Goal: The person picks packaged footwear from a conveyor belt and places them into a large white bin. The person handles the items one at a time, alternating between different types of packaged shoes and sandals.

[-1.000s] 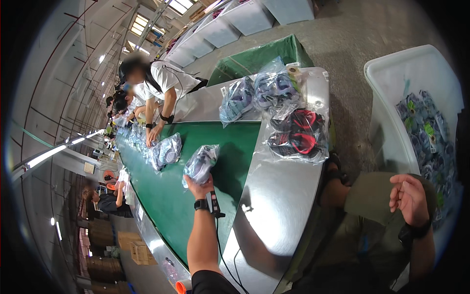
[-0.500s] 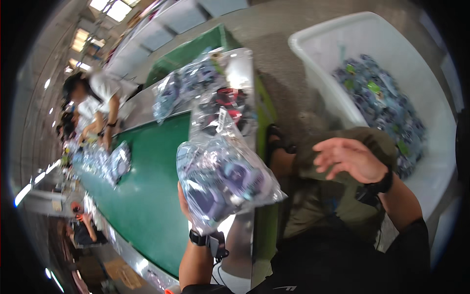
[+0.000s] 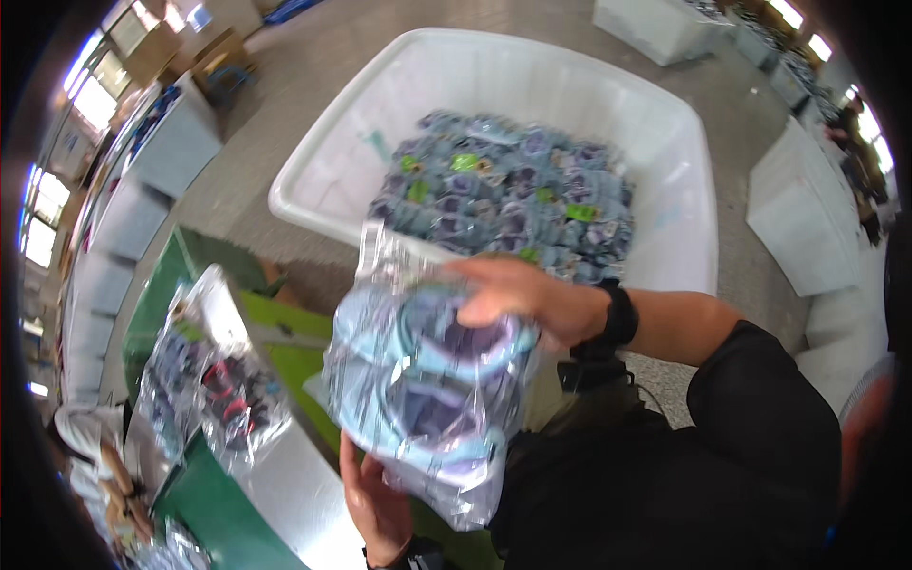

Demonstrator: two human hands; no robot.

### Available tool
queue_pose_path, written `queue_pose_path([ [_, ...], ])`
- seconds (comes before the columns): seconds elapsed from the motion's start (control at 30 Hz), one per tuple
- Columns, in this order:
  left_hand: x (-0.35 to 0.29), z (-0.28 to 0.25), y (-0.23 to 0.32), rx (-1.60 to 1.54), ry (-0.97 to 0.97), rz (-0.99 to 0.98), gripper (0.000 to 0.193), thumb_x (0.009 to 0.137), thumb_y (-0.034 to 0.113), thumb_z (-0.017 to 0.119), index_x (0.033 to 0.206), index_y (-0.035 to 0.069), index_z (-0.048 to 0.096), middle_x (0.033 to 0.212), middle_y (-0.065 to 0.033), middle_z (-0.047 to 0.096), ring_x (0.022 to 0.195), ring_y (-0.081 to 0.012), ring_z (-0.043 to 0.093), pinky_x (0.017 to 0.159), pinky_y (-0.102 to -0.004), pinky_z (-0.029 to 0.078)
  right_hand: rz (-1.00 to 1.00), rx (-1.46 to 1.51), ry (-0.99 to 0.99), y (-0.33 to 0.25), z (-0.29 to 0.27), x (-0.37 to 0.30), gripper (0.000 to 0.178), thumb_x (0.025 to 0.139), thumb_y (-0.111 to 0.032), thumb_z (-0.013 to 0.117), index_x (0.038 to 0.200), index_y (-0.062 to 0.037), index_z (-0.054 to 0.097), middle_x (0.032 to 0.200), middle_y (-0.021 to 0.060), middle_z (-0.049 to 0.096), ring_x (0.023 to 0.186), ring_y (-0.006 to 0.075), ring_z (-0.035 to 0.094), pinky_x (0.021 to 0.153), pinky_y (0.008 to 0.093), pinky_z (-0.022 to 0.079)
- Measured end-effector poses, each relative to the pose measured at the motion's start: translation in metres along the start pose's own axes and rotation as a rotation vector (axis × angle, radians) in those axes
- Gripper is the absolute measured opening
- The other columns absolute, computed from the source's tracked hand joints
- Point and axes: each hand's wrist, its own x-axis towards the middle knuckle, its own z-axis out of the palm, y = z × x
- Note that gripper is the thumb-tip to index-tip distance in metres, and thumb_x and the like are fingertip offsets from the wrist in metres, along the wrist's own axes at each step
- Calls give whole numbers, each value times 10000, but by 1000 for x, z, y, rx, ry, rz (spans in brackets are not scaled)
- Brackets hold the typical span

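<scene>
A clear plastic bag holds pale-blue and purple padded pieces, shaped like open shoes; their exact kind is hard to make out through the shiny film. My right hand grips the bag's upper right side, thumb lying over the front. My left hand supports the bag from below at its lower left edge, the fingertips partly hidden behind it. Just beyond the bag is a large white plastic bin, in which many similar bagged blue-purple pieces with green tags lie in rows.
On the left, a metal-edged table with a green surface carries clear bags of red-black and bluish items. A green crate stands behind it. A co-worker's arms show at lower left. Other white bins line the right.
My view has swung right, from the table to the white bin. The bag has come along in front of the bin. My right hand, free and spread before, now grips it.
</scene>
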Motion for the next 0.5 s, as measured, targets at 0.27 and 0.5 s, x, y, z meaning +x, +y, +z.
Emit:
queue_pose_path([
  [0.27,3,-28,-6,351,-30,-36,478,1072,249,511,1461,-27,482,1180,-154,671,1064,-233,639,958,-377,502,-142,119,650,-42,-126,-76,388,991,-338,547,1240,-52,628,1113,76,721,972,211,704,881,381,569],
  [0.5,2,-41,-19,490,-5,-77,463,1076,244,509,1451,-27,495,1175,-145,678,1080,-237,645,956,-375,515,151,166,1210,35,-237,-139,318,994,-472,497,1020,-211,676,925,-31,708,742,144,635,598,303,466],
])
